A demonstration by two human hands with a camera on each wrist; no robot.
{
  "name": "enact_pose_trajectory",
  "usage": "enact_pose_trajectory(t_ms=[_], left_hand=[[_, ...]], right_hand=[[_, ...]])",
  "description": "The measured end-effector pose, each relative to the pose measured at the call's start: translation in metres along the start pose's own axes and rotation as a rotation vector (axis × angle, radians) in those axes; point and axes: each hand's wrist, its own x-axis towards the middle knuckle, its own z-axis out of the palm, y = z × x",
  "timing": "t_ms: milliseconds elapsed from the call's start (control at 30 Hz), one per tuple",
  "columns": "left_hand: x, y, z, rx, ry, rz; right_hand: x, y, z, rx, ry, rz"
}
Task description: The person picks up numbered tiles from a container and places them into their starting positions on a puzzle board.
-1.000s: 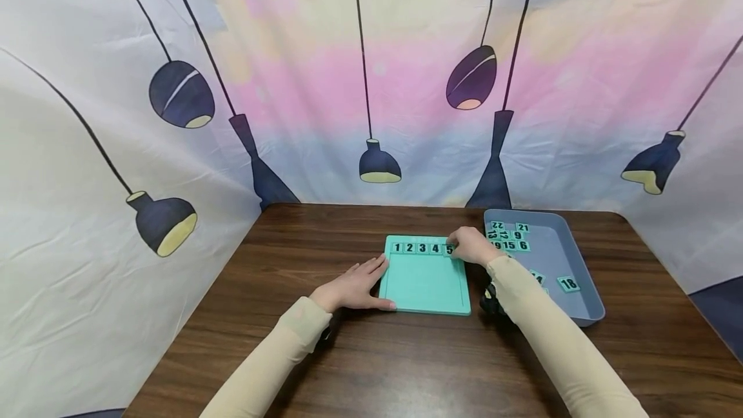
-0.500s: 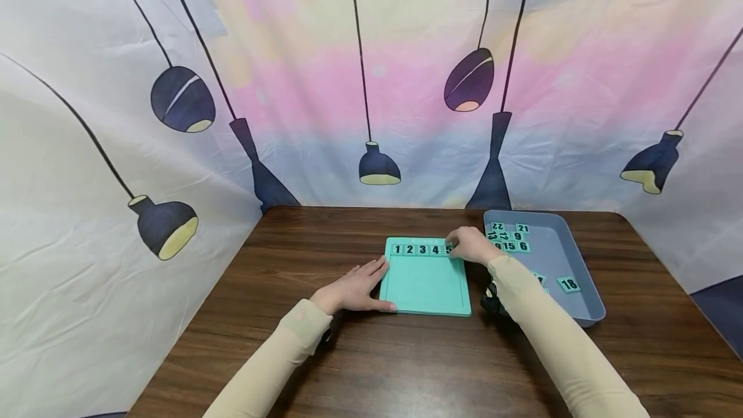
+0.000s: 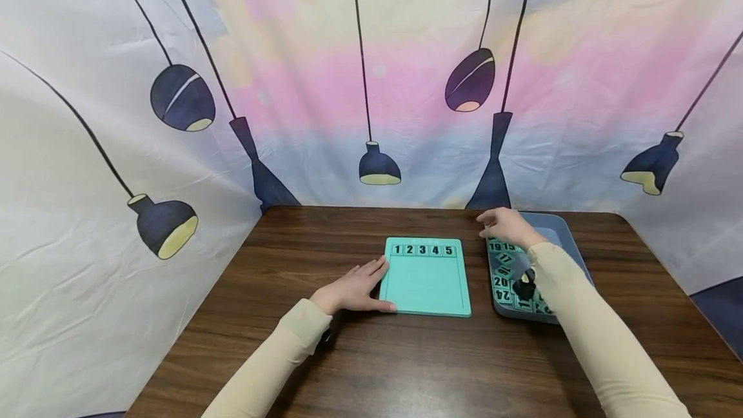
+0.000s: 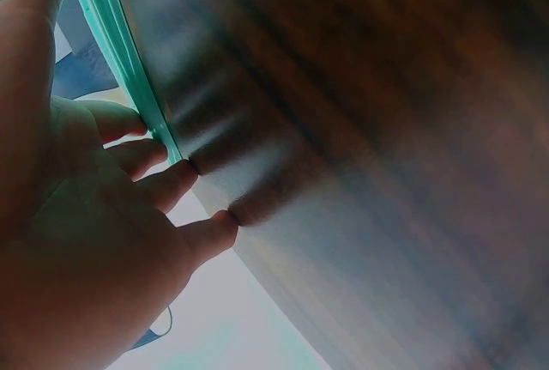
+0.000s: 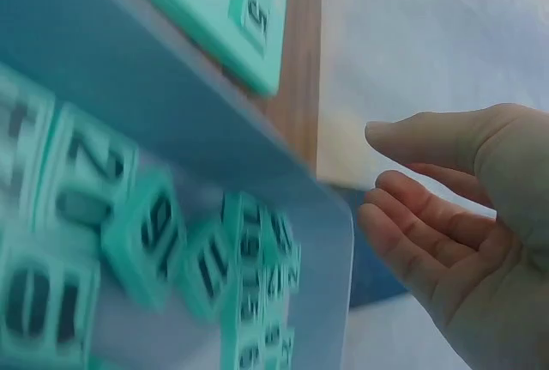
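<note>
A flat mint-green board lies on the table. Along its top edge sits a row of number tiles, from 1 at the left to the 5 tile at the right. My left hand rests at the board's left side, fingers spread and fingertips at the edge. Over the far left corner of a blue-grey tray hovers my right hand. In the right wrist view its fingers are loosely bent, with a gap between thumb and fingers and nothing held. Several loose tiles, such as the 20 tile, lie in the tray; forearm and hand hide others.
The dark wooden table carries the board in the middle and the tray to its right. The tray has raised walls, and a strip of table separates it from the board. A cloth printed with lamps hangs behind the table.
My right hand has left the 5 tile at the board's top right and moved right, over the tray. The 5 tile is now fully visible in the row. My left hand has stayed put.
</note>
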Motion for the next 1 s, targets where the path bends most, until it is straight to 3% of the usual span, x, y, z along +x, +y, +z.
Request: enact_pose_trajectory(t_ms=[400, 800, 1000], left_hand=[[-0.001, 0.000, -0.002, 0.014, 0.000, -0.013], [0.001, -0.002, 0.002, 0.010, 0.000, -0.008], [0.002, -0.001, 0.002, 0.015, 0.007, -0.005]], right_hand=[[-0.030, 0.047, -0.029, -0.053, 0.028, 0.032], [-0.042, 0.073, -0.019, -0.032, -0.037, 0.081], [-0.040, 0.087, -0.013, -0.077, -0.025, 0.053]])
